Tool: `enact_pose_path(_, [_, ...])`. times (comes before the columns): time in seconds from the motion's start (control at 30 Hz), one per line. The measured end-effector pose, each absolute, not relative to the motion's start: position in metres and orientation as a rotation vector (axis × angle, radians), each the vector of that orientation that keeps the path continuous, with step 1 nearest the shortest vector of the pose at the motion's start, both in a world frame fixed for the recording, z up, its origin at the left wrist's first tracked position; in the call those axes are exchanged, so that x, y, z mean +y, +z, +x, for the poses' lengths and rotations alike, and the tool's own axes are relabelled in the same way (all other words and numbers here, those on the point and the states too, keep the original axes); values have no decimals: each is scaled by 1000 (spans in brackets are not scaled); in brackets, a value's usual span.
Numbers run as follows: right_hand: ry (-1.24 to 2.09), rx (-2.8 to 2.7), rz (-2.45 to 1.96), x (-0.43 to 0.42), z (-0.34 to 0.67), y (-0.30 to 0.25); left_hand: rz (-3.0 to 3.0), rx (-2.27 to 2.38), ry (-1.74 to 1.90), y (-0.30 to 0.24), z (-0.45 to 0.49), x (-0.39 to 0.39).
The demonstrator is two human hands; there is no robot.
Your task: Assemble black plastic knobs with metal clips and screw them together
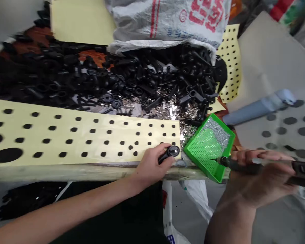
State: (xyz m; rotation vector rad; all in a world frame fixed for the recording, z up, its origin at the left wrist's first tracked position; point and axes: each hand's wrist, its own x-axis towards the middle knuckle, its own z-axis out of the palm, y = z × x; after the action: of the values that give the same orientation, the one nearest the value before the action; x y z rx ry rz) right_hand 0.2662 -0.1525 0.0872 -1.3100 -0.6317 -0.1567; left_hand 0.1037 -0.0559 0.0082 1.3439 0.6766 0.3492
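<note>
My left hand (pixel 152 166) is closed around a black plastic lever part (pixel 169 153), with its round end facing up and a small shiny piece in it. It rests over the right end of the yellow dotted sheet (pixel 73 145). My right hand (pixel 266 179) grips a dark power screwdriver (pixel 236 164), somewhat blurred. The driver's thin bit points left over a green tray (pixel 194 135) with a perforated bottom. Small silvery screws (pixel 217 134) lie heaped at the tray's far side.
Black plastic parts (pixel 142 74) are piled along the back, with small metal pieces (pixel 173 110) before them. A white woven sack (pixel 167 23) lies behind. To the right, a blue-grey cylindrical object (pixel 259 106) rests on a pale dotted sheet (pixel 266 61). Plastic bags (pixel 198 200) hang below the table edge.
</note>
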Motion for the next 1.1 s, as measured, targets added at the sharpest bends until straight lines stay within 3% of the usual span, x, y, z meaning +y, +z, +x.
enact_pose_path(0.17, [-292,-563,-1285,-175,303,72,1225,694,265,7,107,-56])
enact_pose_path(1.1, [-199,-580,-1241,-170,315,49,1352,771,235,3,106,-58])
